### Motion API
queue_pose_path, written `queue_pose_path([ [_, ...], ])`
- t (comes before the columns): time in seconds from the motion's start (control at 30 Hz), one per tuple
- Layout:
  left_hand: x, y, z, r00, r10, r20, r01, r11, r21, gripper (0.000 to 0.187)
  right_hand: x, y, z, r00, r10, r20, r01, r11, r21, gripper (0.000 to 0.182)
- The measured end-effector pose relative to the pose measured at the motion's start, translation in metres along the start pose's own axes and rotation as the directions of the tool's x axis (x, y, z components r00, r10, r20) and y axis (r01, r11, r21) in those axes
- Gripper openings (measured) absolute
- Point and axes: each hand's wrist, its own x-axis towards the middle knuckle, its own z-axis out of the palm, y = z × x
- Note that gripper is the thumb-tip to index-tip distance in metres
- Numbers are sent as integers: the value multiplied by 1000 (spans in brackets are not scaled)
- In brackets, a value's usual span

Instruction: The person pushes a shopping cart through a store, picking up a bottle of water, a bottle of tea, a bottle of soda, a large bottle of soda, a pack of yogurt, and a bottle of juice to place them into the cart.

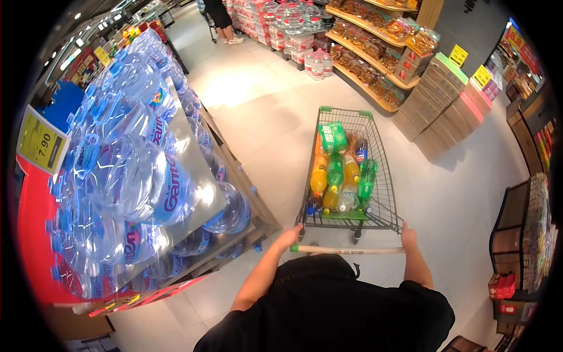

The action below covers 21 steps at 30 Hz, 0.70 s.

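Observation:
A wire shopping cart (384,176) with green corner pieces stands in front of me. My left hand (290,236) is closed round its left upright, just above the end of the pale handle bar (346,250). At the opposite corner, my right hand (409,236) grips the right side of the frame. Inside lie several drink bottles: an orange one (318,176), a green one (367,176) and a clear one (348,198) among them. A green-and-white pack (332,136) rests at the far end of the basket.
Large water jugs (146,182) are stacked on pallets close on my left, with a price sign (42,144). Ahead are shelves of packaged food (375,58) and stacked cartons (437,105). Another person (220,17) stands far up the aisle. Shelving (522,229) lines the right.

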Motion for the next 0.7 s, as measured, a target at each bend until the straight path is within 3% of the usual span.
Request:
queue_pose_path([
  [0.1,0,24,-5,1000,-28,-3,28,997,-70,61,24,-43,-5,998,-55,12,56,998,-11,82],
  [0.2,2,40,-7,992,-40,-117,40,999,4,61,48,-81,-10,978,-190,-82,172,968,-183,81],
  [0.3,21,35,-15,987,63,-146,-72,996,-53,59,76,-123,-11,958,-281,-54,266,943,-201,86],
  [0.37,46,26,-14,982,42,-186,-73,984,-163,57,29,-194,-42,995,-50,90,56,996,-66,74],
  [0.4,54,25,-15,976,19,-219,-78,961,-265,55,36,-201,-37,995,-54,88,61,996,-72,74],
  [0.43,53,38,-21,972,-19,-234,-20,987,-161,50,46,-209,-28,973,-207,-100,195,974,-119,65],
  [0.47,49,45,-17,974,-26,-224,-14,984,-176,50,52,-218,-22,895,-353,-272,307,931,-200,55],
  [0.5,40,63,-10,888,62,-455,-65,998,8,51,44,-237,-22,871,-345,-350,332,938,-97,35],
  [0.53,35,77,-6,748,180,-639,-68,978,197,58,46,-247,-18,868,-348,-354,335,937,-101,35],
  [0.67,22,114,-15,803,180,-568,-39,967,250,76,53,-285,18,774,-435,-460,459,886,-64,20],
  [0.7,23,120,-25,792,171,-586,-18,966,258,77,49,-297,23,722,-532,-442,509,841,-181,18],
])
